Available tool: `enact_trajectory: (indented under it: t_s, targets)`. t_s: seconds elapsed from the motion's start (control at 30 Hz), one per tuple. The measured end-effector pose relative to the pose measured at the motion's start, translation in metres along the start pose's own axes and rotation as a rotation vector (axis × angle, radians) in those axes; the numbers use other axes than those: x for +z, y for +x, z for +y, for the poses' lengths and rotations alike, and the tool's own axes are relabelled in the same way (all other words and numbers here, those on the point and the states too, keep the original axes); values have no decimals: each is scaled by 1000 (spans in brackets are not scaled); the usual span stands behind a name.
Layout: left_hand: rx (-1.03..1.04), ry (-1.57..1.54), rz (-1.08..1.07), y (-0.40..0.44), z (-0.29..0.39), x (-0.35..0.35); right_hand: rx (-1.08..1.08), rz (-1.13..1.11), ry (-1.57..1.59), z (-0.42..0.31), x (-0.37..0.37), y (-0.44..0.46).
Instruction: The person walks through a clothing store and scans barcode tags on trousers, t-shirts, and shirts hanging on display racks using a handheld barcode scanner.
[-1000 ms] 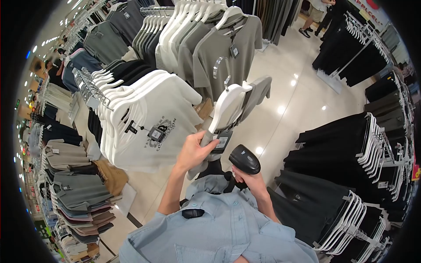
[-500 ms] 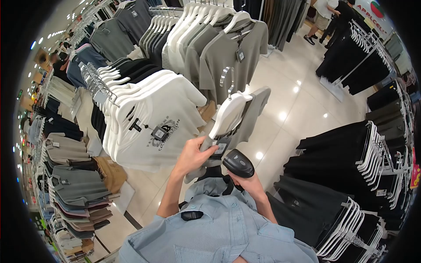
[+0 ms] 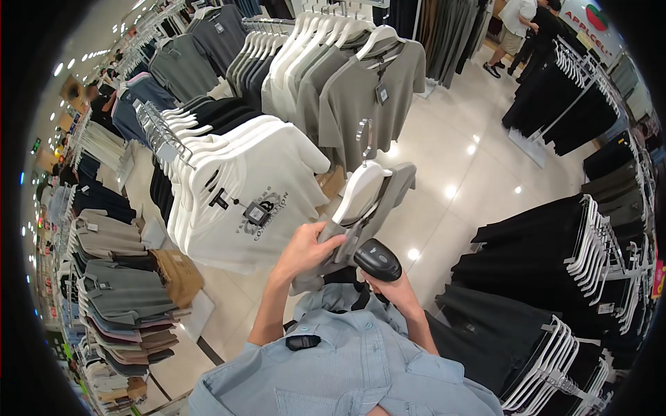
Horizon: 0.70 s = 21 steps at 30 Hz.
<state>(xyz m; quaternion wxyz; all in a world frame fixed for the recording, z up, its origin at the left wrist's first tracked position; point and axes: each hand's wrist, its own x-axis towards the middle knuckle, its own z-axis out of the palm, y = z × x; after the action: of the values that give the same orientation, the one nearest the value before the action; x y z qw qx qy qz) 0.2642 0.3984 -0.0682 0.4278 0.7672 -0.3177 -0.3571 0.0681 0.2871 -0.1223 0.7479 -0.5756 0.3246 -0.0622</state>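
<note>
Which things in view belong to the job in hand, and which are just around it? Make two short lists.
In the job:
- Gray shirt on a white hanger, held in the left hand
- Black handheld scanner, in the right hand

Just around:
- White printed T-shirts
- Racked gray T-shirts
- Black garments
- Cardboard box

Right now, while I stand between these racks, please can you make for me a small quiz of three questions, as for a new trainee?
1. What does the right hand hold?
A) a paper cup
B) a black scanner
C) a pair of scissors

2. True or false: the left hand holds a grey garment on a white hanger.

3. Fill in: the printed shirt to the left of that garment is ____ in colour.

Key: 1 B; 2 true; 3 white
</note>
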Motion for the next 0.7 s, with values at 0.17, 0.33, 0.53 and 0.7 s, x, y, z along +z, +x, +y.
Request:
enact_trajectory:
  t_s: [0.17, 0.33, 0.53, 0.7]
  targets:
    - [18, -6, 16, 4, -3, -3, -9, 31, -12, 7, -5, 3]
    - [-14, -51, 78, 17, -40, -8, -45, 46, -33, 6, -11, 2]
    - [-95, -90, 180, 24, -48, -20, 11, 71, -80, 11, -18, 7]
    - [-168, -37, 250, 38, -43, -33, 24, 56, -83, -1, -21, 11]
